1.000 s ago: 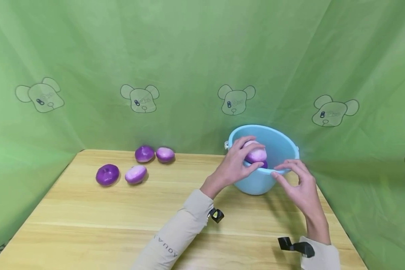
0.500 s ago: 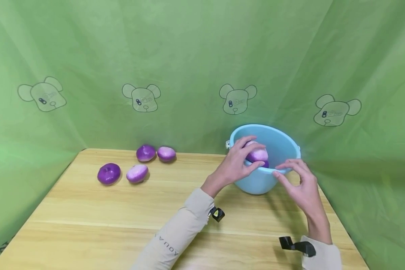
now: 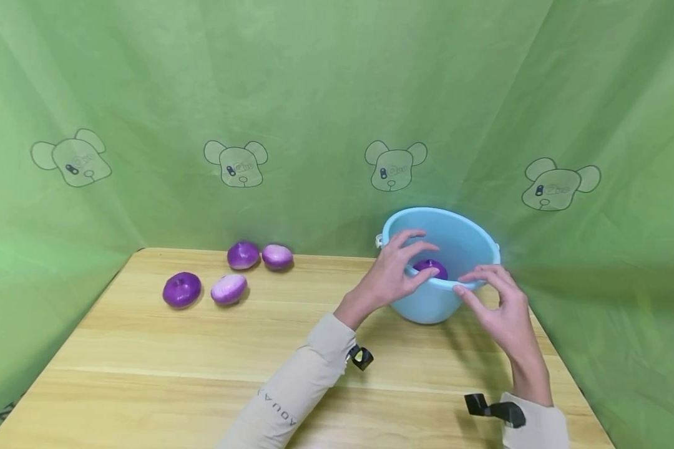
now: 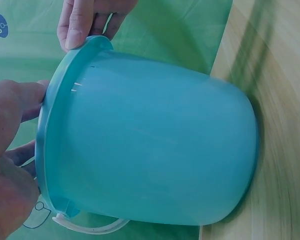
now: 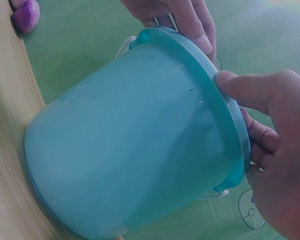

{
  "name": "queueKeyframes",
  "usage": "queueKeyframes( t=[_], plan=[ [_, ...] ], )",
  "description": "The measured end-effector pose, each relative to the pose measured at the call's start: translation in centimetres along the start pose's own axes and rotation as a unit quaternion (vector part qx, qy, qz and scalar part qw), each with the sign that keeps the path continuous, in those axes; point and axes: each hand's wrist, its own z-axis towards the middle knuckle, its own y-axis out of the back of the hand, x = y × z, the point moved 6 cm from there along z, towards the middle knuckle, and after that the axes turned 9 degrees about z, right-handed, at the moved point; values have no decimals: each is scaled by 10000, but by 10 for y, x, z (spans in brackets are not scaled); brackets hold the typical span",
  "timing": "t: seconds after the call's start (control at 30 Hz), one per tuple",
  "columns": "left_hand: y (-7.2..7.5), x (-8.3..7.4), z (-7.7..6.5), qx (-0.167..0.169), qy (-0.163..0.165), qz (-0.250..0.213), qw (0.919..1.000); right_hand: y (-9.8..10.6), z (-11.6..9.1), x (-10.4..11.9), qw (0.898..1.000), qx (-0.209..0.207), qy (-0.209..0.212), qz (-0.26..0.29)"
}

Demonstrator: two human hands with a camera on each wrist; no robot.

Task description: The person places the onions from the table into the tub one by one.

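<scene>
Far-left red onion (image 3: pixel 182 290): deep purple, glossy and squat, dimpled on top, on the wood-grain table (image 3: pixel 163 386)
Front pale onion (image 3: pixel 228 289): streaked white above, purple towards one end, lying just beside that first one
Peaked onion (image 3: pixel 243 255): purple, rising to a small point, near the table's far edge
Back pale onion (image 3: pixel 277 256): pinkish-white top, purple underside, just beside the peaked one
Onion in the bucket (image 3: pixel 430 269): dark purple and shiny, partly covered by your left thumb and the near rim
Light-blue bucket (image 3: pixel 427 305): smooth-walled, standing at the table's right-hand side
Left wrist view: gives you the white handle (image 4: pixel 95 230) in a curve, where the head view has just its mount at the rim; the head view alone shows the onion inside
Right wrist view: most of the outer wall, with purple in the top corner
Left hand (image 3: pixel 392 269): fingers and thumb spread well apart over the bucket's opening, grasping nothing; you cannot tell whether the thumb touches the rim
Right hand (image 3: pixel 507 312): pinches the rim, thumb outside, fingers inside
</scene>
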Motion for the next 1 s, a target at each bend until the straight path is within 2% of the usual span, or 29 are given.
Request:
queueKeyframes(
  t=[0.17,0.37,0.53,0.77,1.0],
  plan=[
    [-3,0,-2,-14,5,12,10000,1,0,-1,10000,-6,-28,-12],
    [-3,-1,-6,-127,-145,-133,9997,0,-1,-1,10000,11,-49,-13],
    [1,-3,-10,-216,-261,-233,9992,1,0,-1,10000,-4,-11,-23],
    [8,-4,-20,-209,-354,-77,9991,0,1,0,10000,-8,13,-68],
    [18,-4,-31,-295,-397,-299,9983,0,0,0,9998,-32,20,-178]
  ],
)
